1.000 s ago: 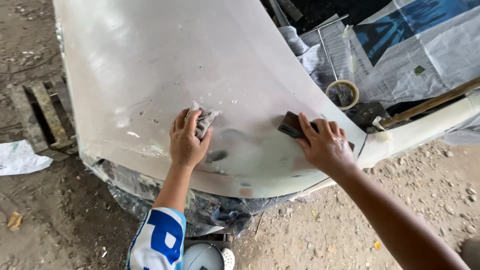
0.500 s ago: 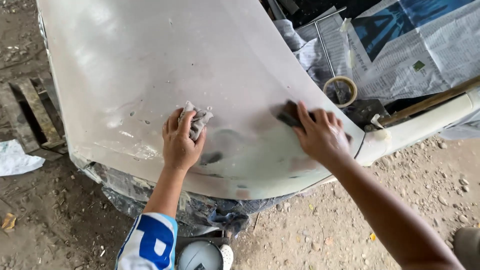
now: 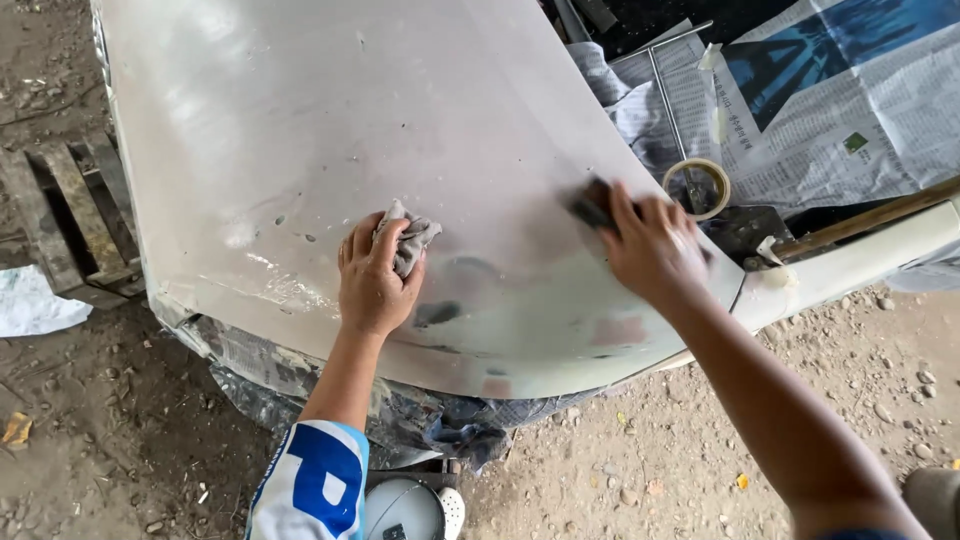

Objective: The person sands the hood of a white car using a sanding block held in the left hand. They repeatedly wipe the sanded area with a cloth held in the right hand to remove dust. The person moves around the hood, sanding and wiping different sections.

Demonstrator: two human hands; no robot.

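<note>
A: Item one: the dark sanding block (image 3: pixel 592 208). We see only its blurred end; the right hand (image 3: pixel 650 250) covers the rest.

B: Item two: the grey rag (image 3: pixel 410 240), mostly bunched inside the left hand (image 3: pixel 372 280).

A: Item three: the white body panel (image 3: pixel 330 130), cut off at the top edge.

B: Item four: the round white object (image 3: pixel 405 508), cut by the bottom edge; we cannot tell its kind.

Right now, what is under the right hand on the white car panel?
A dark sanding block shows past the fingertips of the right hand, pressed on the white car panel. The hand covers most of the block.
</note>
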